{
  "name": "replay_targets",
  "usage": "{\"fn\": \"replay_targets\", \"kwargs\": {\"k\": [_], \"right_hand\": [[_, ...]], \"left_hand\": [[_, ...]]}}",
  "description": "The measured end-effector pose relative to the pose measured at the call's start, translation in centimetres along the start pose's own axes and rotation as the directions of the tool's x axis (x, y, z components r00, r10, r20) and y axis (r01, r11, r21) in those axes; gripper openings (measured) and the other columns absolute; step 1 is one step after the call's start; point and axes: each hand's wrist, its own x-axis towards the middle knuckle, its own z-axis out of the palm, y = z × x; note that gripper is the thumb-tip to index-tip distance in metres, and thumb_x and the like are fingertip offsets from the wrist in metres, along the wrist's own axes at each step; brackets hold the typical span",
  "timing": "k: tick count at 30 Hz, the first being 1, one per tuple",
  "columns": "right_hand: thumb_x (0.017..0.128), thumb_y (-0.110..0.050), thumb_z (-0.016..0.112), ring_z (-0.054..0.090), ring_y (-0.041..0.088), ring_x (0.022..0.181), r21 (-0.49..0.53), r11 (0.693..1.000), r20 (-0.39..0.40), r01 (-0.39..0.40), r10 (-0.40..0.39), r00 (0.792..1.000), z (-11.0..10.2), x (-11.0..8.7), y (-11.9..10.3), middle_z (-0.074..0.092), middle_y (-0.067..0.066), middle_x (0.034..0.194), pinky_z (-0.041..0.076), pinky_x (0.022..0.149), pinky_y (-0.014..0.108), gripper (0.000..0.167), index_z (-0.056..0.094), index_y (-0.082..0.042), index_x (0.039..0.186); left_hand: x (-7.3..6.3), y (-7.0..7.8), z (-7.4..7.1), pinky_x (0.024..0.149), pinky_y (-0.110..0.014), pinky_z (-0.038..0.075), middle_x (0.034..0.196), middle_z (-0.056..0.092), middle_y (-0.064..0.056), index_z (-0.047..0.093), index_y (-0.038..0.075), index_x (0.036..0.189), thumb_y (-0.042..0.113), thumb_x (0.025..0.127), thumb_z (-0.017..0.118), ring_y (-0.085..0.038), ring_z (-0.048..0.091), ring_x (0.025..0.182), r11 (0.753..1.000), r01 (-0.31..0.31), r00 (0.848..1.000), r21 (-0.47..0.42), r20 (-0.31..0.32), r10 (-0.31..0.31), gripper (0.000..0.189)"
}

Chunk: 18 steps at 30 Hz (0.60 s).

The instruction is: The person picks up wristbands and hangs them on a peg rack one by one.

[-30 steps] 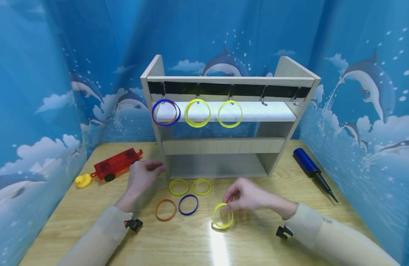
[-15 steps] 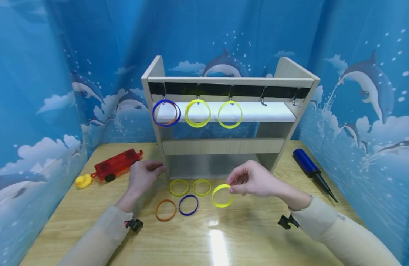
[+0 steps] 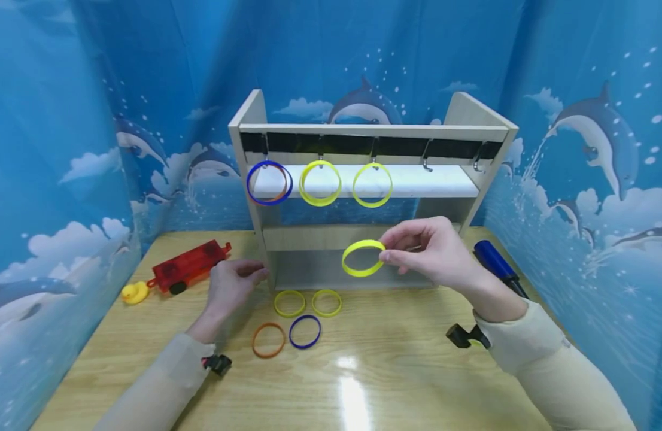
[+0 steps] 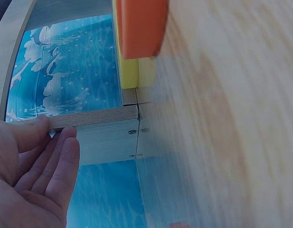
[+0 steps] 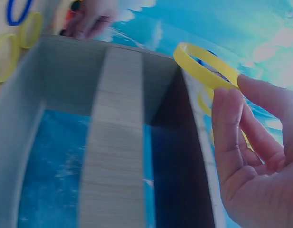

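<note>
In the head view my right hand (image 3: 436, 254) pinches a yellow silicone wristband (image 3: 362, 274) by its right side, held up before the lower part of a small wooden rack (image 3: 363, 236). The wristband (image 5: 198, 66) shows between thumb and fingertips in the right wrist view. My left hand (image 3: 234, 290) holds the lower front edge of the rack's left side panel between thumb and fingers. On the table lie two yellow wristbands (image 3: 289, 316), a blue wristband (image 3: 305, 347) and an orange wristband (image 3: 268, 357).
Metal hooks (image 3: 427, 164) line the rack's upper board; blue, orange and yellow wristbands (image 3: 372, 206) hang from the left three. A red toy wagon (image 3: 188, 266) and yellow duck (image 3: 134, 293) stand left. At right lies a blue hand pump (image 3: 492, 260), partly behind my right arm.
My right hand has lifted the yellow wristband off the table, moving up and slightly right toward the rack. The band has tilted flatter. My left hand has stayed at the rack's side.
</note>
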Motion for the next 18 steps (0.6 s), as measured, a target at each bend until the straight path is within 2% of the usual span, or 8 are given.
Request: {"fn": "replay_targets", "kwargs": {"k": [3,7,11,18], "right_hand": [[0.098,0.001,0.083,0.08,0.013,0.076,0.049,0.998,-0.102,0.031,-0.026,0.994,-0.5,0.5,-0.9,0.086,-0.002,0.092,0.066,0.065,0.03,0.012,0.082,-0.002,0.11],[0.099,0.003,0.083,0.08,0.012,0.077,0.151,0.983,-0.238,0.104,-0.066,0.969,-0.8,1.5,-1.8,0.088,0.001,0.096,0.064,0.065,0.026,0.014,0.084,-0.006,0.109],[0.101,0.0,0.082,0.081,0.011,0.081,0.204,0.966,-0.368,0.16,-0.076,0.927,-0.9,2.6,-2.5,0.088,0.002,0.104,0.064,0.066,0.023,0.016,0.084,-0.006,0.115],[0.101,-0.001,0.082,0.083,0.012,0.081,0.26,0.937,-0.524,0.234,-0.066,0.849,-0.2,4.2,-2.3,0.088,-0.002,0.1,0.066,0.069,0.024,0.022,0.08,0.006,0.121]], "left_hand": [[0.0,0.0,0.1,0.071,-0.024,0.06,0.103,0.089,-0.013,0.091,0.009,0.108,0.019,0.099,0.088,-0.027,0.086,0.092,1.0,0.004,1.0,0.001,-0.001,-0.004,0.013],[0.0,0.0,0.1,0.071,-0.024,0.061,0.104,0.089,-0.014,0.09,0.009,0.109,0.019,0.099,0.087,-0.028,0.086,0.093,1.0,0.01,1.0,-0.001,0.002,-0.01,0.014],[0.1,-0.1,0.1,0.072,-0.025,0.062,0.103,0.089,-0.014,0.09,0.009,0.109,0.019,0.099,0.087,-0.028,0.086,0.093,1.0,0.005,1.0,-0.006,0.002,-0.005,0.014],[0.1,-0.2,0.0,0.073,-0.023,0.061,0.103,0.089,-0.013,0.091,0.01,0.109,0.02,0.099,0.088,-0.029,0.087,0.095,1.0,0.001,1.0,-0.015,0.0,-0.001,0.014]]}}
